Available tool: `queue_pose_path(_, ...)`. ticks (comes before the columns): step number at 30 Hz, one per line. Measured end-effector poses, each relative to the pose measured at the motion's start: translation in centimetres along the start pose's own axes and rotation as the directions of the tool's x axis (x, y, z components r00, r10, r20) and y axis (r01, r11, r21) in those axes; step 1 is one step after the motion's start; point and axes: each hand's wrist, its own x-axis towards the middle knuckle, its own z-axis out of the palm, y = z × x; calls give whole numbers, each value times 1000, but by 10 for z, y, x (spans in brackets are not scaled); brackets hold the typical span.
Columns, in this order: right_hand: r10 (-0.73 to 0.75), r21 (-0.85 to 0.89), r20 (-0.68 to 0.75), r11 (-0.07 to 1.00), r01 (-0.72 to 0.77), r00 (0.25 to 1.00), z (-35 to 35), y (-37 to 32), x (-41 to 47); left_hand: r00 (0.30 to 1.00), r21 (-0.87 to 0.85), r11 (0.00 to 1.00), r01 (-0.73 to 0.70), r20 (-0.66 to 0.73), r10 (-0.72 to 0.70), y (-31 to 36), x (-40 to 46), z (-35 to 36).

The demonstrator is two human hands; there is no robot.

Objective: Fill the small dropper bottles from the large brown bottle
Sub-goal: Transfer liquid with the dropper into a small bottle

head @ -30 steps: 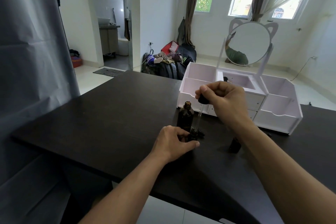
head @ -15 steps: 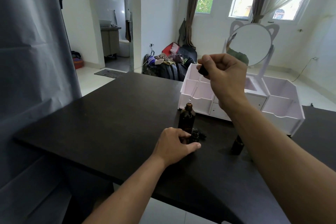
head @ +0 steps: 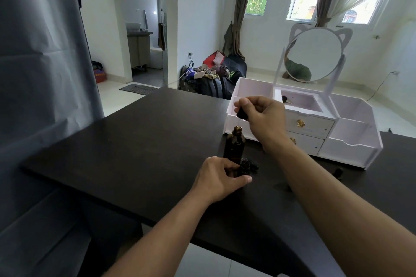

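I am pinching one dropper (head: 242, 115) by its black bulb in my right hand (head: 263, 117), the grip closed on it, and its thin glass tube is pointing down at the open mouth of the large brown bottle (head: 234, 145). I cannot tell whether the tip is inside the neck or just above it. That one large bottle is standing upright on the dark bench (head: 139, 141), near the far edge, just in front of the left end of the white organizer (head: 351, 132).

My left hand (head: 219, 179) is resting on the bench just in front of the large bottle, its grip curled around one small dropper bottle (head: 245, 167), thumb stretched out toward the right. A small dark piece is lying just right of that bottle; what it is I cannot tell. A second small dark bottle (head: 338, 172) is sitting well apart, toward the right edge, by the organizer's near right corner.

One round mirror (head: 314, 54) with cat ears is standing on the organizer.
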Motion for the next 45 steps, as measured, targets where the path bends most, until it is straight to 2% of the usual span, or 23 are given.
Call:
queue_pose_path(9, 32, 28, 51, 999, -33, 998, 4, 14, -9, 1000, -11, 1000, -12, -2, 12, 2, -3, -2)
queue_pose_path(37, 12, 6, 87, 1000, -13, 996, 2, 14, -13, 1000, -32, 999, 7, 6, -7, 4, -3, -4)
queue_pose_path(45, -68, 52, 0, 996, 68, 998, -13, -22, 3, 1000, 29, 1000, -13, -6, 13, 3, 0, -1)
